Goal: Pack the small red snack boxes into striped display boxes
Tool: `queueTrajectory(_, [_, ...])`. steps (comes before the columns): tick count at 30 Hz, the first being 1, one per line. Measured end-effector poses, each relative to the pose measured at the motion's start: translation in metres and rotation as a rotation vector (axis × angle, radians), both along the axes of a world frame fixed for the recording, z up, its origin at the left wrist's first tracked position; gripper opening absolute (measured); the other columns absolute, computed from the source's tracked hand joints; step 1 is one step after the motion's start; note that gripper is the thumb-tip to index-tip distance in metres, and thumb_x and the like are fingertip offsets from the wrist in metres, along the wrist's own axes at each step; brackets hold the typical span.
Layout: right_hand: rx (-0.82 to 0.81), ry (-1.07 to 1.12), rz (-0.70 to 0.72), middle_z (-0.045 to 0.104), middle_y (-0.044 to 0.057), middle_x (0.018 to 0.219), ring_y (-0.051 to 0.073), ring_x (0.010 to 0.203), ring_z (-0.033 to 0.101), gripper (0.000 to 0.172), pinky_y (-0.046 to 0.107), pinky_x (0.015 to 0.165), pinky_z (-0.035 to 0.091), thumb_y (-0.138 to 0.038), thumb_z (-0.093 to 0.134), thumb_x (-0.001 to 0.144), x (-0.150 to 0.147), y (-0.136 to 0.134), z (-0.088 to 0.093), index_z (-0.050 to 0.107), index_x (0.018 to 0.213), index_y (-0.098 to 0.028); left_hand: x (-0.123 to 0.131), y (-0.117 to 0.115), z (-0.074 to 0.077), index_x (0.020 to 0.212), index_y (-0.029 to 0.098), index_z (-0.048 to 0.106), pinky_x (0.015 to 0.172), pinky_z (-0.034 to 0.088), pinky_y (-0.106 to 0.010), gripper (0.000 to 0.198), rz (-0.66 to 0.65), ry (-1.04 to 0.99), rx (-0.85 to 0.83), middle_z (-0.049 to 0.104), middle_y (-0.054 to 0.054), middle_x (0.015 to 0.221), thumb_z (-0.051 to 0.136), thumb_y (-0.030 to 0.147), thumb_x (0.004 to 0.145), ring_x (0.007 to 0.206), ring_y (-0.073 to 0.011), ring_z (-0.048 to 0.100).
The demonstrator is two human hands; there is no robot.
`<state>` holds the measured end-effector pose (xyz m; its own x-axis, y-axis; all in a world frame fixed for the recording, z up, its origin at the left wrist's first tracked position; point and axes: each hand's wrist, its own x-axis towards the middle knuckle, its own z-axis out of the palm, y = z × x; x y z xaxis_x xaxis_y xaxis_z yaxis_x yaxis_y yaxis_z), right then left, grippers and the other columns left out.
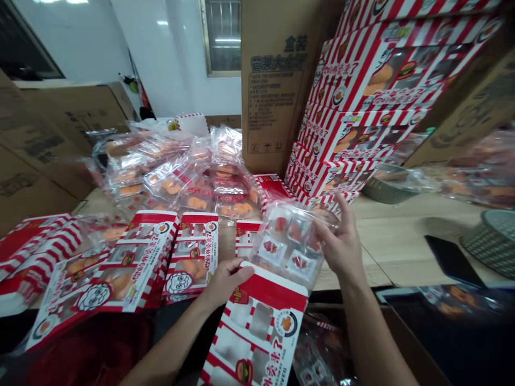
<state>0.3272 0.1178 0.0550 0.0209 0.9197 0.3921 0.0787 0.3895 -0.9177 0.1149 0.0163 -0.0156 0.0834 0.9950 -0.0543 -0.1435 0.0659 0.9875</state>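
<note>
Nearest carton: a red-and-white windowed carton (257, 335), held low in front of the person; its long axis slants from bottom left to upper right, top end pointing away toward the counter (386, 236).
Left side: striped cartons (40, 252) lie stacked at the edge; beside them, windowed cartons (137, 257) lean, long axes also tilting away to the right.
Behind these: a heap of clear-bagged orange pieces (177, 171).
Left hand: the left hand (225, 281) grips the nearest carton's upper left corner, thumb on top, fingers mostly hidden.
Bagged tray: a clear-wrapped tray (287, 244) with printed squares meets the carton's top end; how far inside it sits cannot be told.
Right hand: the right hand (341, 241) is closed on the tray's right edge, one finger raised.
Right side: a tall stack of striped boxes (362, 102), then a dark flat device (454, 260) and a woven basket (486, 241).
</note>
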Motion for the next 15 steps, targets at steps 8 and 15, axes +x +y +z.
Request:
queueTrajectory(8, [-0.368,-0.281,0.92,0.062,0.009,0.102,0.023,0.092,0.056,0.049,0.035,0.082,0.043,-0.06,0.052,0.075,-0.005,-0.031,-0.038,0.07,0.092,-0.018,-0.005,-0.011,-0.003,0.06,0.017,0.046,0.089,0.037,-0.029,0.03,0.33,0.086,0.251,0.051,-0.007,0.109,0.049,0.037,0.082,0.102,-0.0192,0.047])
queueTrajectory(15, [-0.52,-0.196,1.119,0.048,0.004,0.117,0.019,0.098,0.051,0.042,0.029,0.084,0.043,-0.044,0.066,0.071,-0.013,-0.062,-0.05,0.062,0.106,-0.021,0.0,-0.019,-0.007,0.056,0.018,0.035,0.05,0.034,-0.018,0.04,0.278,-0.029,0.018,0.036,0.005,0.055,0.053,0.047,0.076,0.051,-0.0073,0.035])
